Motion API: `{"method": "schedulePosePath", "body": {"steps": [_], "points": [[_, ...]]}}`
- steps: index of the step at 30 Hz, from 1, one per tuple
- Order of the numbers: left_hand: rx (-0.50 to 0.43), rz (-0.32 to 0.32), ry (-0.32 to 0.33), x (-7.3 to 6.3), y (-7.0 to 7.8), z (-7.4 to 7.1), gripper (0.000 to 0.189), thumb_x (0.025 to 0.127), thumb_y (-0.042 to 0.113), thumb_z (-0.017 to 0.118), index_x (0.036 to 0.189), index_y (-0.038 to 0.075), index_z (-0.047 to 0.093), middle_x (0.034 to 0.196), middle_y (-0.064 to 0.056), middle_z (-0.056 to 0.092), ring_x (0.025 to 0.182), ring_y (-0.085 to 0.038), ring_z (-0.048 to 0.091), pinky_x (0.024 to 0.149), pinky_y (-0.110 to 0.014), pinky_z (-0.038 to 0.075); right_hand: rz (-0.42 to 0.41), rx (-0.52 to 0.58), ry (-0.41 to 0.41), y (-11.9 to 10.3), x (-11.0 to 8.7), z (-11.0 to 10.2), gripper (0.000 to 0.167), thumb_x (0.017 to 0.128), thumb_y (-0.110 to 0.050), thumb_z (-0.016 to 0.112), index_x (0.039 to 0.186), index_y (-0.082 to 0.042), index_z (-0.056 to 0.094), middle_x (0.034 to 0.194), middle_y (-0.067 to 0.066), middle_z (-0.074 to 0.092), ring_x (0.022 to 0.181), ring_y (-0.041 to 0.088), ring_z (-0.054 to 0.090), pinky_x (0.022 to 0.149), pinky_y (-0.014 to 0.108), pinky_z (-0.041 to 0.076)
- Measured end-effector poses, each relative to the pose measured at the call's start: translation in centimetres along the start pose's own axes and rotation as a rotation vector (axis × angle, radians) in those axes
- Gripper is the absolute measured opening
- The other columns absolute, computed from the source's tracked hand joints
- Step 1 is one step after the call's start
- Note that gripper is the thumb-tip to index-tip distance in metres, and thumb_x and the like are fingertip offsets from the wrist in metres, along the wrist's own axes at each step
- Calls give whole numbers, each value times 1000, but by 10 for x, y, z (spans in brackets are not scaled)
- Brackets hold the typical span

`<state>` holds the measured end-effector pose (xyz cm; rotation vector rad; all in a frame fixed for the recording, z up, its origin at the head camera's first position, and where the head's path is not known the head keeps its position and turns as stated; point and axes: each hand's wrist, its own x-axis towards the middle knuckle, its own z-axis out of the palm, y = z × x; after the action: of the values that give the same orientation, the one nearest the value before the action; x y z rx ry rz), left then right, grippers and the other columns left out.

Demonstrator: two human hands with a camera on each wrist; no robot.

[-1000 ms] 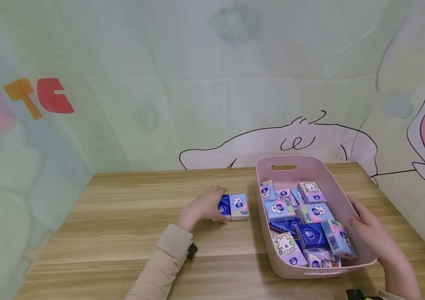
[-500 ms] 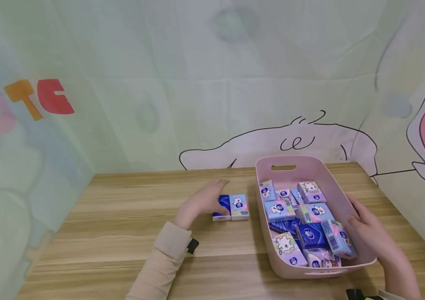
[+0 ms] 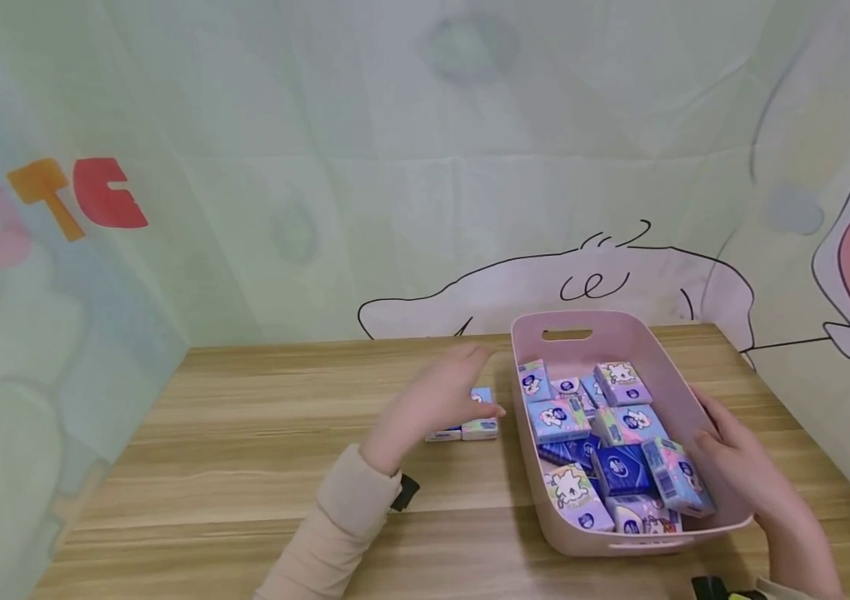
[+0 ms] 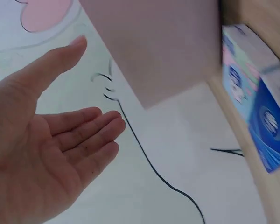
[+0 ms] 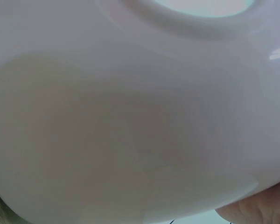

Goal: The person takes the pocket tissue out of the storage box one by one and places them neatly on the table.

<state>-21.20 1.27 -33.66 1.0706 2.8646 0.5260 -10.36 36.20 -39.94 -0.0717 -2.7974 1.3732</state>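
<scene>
A pink plastic basket stands on the right, heaped with several tissue packs in dark blue and pastel cartoon wrappers. My right hand grips its right side, thumb over the rim; basket wall fills most of the right wrist view. To the left of the basket, a pastel tissue pack and a dark blue tissue pack lie side by side. Above those two, my left hand is spread with nothing in it, partly covering them in the head view. Its thumb and fingers are apart in the left wrist view.
The wooden table runs back to a printed cloth backdrop with cartoon drawings and letters. More tabletop extends left of my left forearm, and a narrow strip runs along the basket's right.
My left hand has left the blue tissue pack and shifted right and up, nearer the basket. The two packs stay where they were. My right hand and the basket have hardly moved.
</scene>
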Motion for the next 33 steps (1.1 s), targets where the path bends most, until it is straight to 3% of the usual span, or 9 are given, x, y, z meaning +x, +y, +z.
{"method": "schedulePosePath", "body": {"steps": [5,9,13,17,20,25,33], "points": [[-27,62,25,-3,31,-5,75,83,40,73,144,9,41,143,-9,50,132,-23,49,111,-36,41,8,5,-6,-2,0,-1,57,102,-11,29,154,-5,6,151,37,19,130,55,27,100,72,26],[7,114,-48,-2,54,-3,77,86,43,69,147,9,36,149,-8,44,136,-22,45,112,-35,39,16,0,-8,-4,0,-1,57,102,-11,28,154,-4,6,150,38,20,130,55,28,100,71,27],[118,149,-116,1,74,4,76,87,50,64,146,9,39,147,-6,47,134,-20,47,109,-32,43,17,2,-7,-4,0,-1,56,102,-10,28,154,-3,6,150,38,19,130,55,27,101,71,26],[217,181,-135,3,88,13,72,85,58,62,137,10,50,133,-2,59,120,-13,58,93,-26,53,11,10,-7,-5,-1,0,56,102,-10,29,154,-2,7,151,38,18,130,54,27,102,71,24],[267,188,-137,3,95,18,66,81,63,63,124,13,59,117,3,65,103,-9,63,79,-23,56,11,17,-11,-6,0,0,56,102,-10,28,154,-2,6,151,38,17,131,54,26,103,71,23],[326,166,-169,3,106,26,50,77,67,65,96,20,66,89,10,63,76,-4,57,57,-20,50,16,6,-11,-7,1,0,57,102,-10,28,153,-2,6,150,38,19,130,54,27,102,71,25],[420,103,-246,2,121,49,57,69,74,66,100,26,68,93,10,62,81,-5,58,59,-27,52,44,0,-26,-7,1,-1,57,102,-12,27,154,-3,5,150,38,18,130,56,27,99,73,28]]}}
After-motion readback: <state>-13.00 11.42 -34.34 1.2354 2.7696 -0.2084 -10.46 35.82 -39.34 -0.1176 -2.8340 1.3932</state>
